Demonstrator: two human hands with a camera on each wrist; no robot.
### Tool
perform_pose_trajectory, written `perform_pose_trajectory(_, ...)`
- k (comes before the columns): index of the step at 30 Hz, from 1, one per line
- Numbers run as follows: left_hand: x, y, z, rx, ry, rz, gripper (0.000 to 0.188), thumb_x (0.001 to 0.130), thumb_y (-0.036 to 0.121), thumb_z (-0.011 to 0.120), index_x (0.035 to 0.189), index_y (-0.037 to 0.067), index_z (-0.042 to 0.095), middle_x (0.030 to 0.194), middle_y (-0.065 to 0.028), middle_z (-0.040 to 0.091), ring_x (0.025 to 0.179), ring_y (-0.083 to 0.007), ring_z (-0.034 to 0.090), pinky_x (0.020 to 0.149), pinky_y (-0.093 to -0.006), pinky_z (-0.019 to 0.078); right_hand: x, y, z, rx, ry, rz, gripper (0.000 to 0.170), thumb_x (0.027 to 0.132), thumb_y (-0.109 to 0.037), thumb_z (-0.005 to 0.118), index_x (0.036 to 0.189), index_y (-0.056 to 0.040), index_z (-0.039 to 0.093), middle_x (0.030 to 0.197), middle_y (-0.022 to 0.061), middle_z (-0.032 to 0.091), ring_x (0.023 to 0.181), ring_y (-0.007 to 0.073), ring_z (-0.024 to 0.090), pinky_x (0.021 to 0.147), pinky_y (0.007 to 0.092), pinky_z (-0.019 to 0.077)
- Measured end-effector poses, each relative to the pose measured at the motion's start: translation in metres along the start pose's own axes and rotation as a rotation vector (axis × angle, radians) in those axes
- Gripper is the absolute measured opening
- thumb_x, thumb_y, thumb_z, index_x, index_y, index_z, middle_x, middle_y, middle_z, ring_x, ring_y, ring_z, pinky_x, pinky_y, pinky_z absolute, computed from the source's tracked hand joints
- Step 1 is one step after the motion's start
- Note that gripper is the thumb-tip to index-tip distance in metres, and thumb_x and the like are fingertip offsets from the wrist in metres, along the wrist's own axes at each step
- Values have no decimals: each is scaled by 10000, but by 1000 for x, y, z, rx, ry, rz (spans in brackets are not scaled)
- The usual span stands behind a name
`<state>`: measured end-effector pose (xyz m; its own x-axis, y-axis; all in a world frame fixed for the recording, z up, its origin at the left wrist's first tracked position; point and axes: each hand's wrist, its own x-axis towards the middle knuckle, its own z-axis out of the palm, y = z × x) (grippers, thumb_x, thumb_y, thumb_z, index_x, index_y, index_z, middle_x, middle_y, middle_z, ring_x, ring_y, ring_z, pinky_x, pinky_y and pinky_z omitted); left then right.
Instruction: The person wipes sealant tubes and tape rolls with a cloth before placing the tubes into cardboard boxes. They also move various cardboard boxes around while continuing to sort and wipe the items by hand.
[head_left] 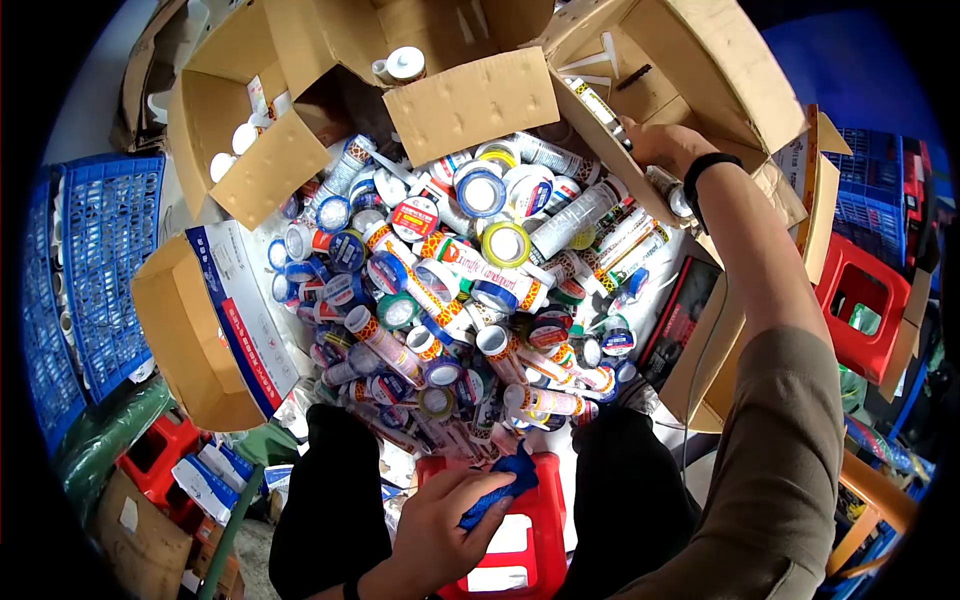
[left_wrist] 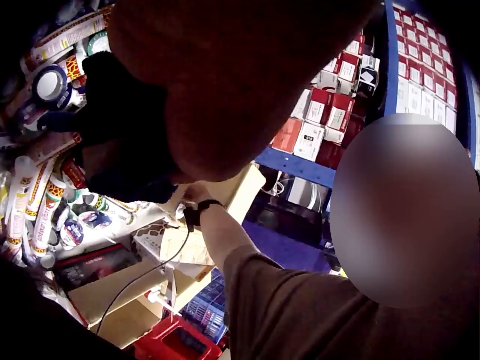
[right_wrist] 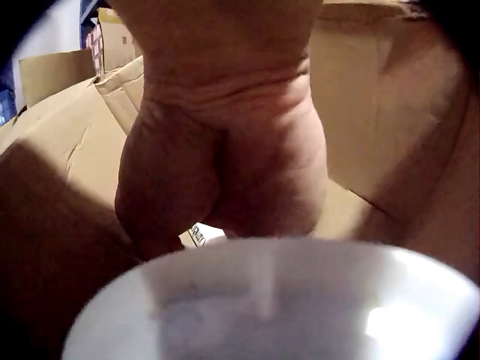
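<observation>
Slim printed tube in white and yellow point(head_left: 598, 105) lies along the left edge of the open brown cardboard box point(head_left: 740, 60), just beside the right hand point(head_left: 665, 147); its fingers are partly hidden, so I cannot tell whether they grasp it; the left hand point(head_left: 435, 522) holds a crumpled-looking blue bundle point(head_left: 520, 476) above the red plastic stool point(head_left: 551, 510); handling the tube well probably calls for a grip around its middle, clear of the cardboard rim and of the jumbled pile of printed tubes and tape rolls point(head_left: 470, 262).

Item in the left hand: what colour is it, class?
The item is blue; it shows best in the head view.
</observation>
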<state>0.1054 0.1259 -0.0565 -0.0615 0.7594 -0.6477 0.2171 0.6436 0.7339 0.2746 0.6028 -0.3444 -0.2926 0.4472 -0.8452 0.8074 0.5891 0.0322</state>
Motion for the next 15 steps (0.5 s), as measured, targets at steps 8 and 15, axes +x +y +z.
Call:
perform_pose_trajectory(8, 1, 3, -4, -39, 4, 21, 266, 872, 121, 741, 1130, 70, 703, 974, -135, 696, 837, -271, 699, 705, -344, 561, 3, -2, -1, -31, 29, -81, 782, 711, -176, 745, 1401, 31, 442, 1342, 263, 578, 1233, 389, 582, 970, 461, 511)
perform_pose_trajectory(15, -6, 2, -6, -3, 25, 37, 278, 860, 64, 735, 1134, 51, 692, 991, -151, 679, 872, -305, 680, 733, -362, 550, 17, 10, -11, -209, -7, -167, 682, 926, -385, 567, 1476, -40, 358, 1352, 261, 576, 1254, 382, 569, 986, 472, 482)
